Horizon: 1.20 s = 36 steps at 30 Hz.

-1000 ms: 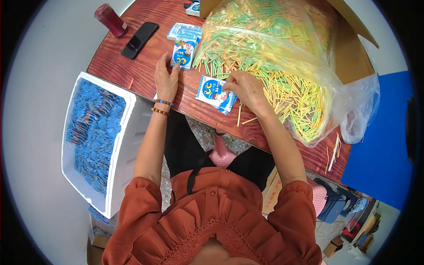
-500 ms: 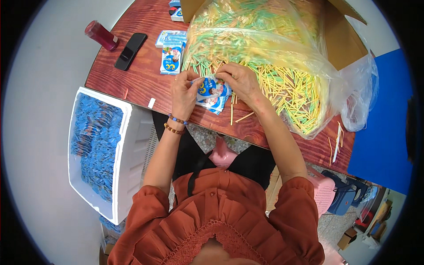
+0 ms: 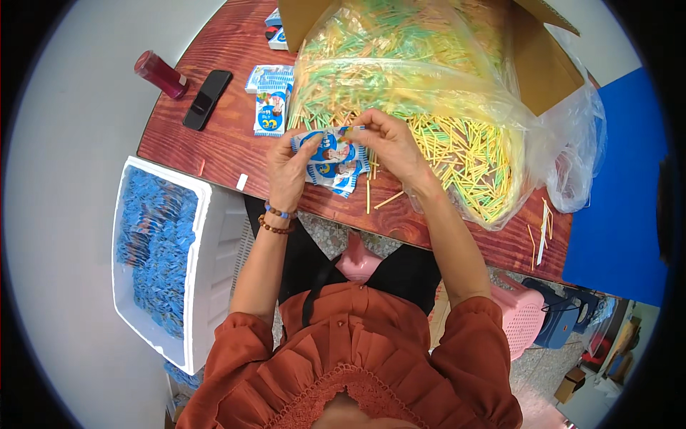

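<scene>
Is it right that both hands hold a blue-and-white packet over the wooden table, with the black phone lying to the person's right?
Not quite. In the head view the black phone lies to the person's left, beside the red bottle. The left hand and right hand do hold the blue-and-white packet over the wooden table.

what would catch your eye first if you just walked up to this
The big clear plastic bag heaped with yellow, green and orange sticks fills the table's far side. In front of it, the left hand and right hand hold a blue and white packet. A white foam box of blue packets sits left.

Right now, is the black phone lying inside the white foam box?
No, the black phone lies on the wooden table beside a red bottle, while the white foam box holds blue packets.
</scene>
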{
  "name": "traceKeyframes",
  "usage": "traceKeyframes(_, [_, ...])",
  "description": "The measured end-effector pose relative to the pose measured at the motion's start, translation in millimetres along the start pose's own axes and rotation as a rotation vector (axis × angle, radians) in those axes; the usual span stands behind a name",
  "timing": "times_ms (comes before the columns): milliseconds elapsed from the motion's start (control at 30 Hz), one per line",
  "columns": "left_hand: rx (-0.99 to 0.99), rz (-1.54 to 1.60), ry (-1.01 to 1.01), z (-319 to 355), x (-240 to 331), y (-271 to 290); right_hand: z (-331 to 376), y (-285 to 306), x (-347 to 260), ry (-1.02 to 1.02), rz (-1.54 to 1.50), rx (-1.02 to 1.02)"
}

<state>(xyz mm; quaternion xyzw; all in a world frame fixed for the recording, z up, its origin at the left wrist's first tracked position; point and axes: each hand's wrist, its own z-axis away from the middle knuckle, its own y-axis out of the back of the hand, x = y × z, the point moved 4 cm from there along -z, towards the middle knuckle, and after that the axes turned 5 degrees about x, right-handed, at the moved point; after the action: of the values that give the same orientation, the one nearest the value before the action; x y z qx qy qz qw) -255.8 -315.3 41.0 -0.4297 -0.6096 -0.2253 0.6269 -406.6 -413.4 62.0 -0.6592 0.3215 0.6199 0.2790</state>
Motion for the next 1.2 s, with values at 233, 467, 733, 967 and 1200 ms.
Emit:
traceKeyframes(233, [0.049, 0.171, 0.213, 26.7, -9.8, -29.4, 31.1, 12.1, 5.3, -0.055, -0.141, 0.068])
traceKeyframes(467, [0.146, 0.217, 0.198, 41.0, -25.9, -55.2, 57.4, 29.2, 12.6, -0.004, -0.114, 0.271])
traceKeyframes(733, [0.097, 0.307, 0.260, 48.6, -18.7, -69.3, 64.7, 32.7, 14.3, 0.036, -0.225, 0.332])
traceKeyframes(967, [0.120, 0.234, 0.226, 52.8, -22.3, -67.8, 68.1, 40.2, 26.6, -0.001, -0.159, 0.340])
traceKeyframes(1200, [0.059, 0.334, 0.342, 49.6, -35.8, -62.0, 80.3, 71.6, -10.5, 0.308, -0.070, 0.359])
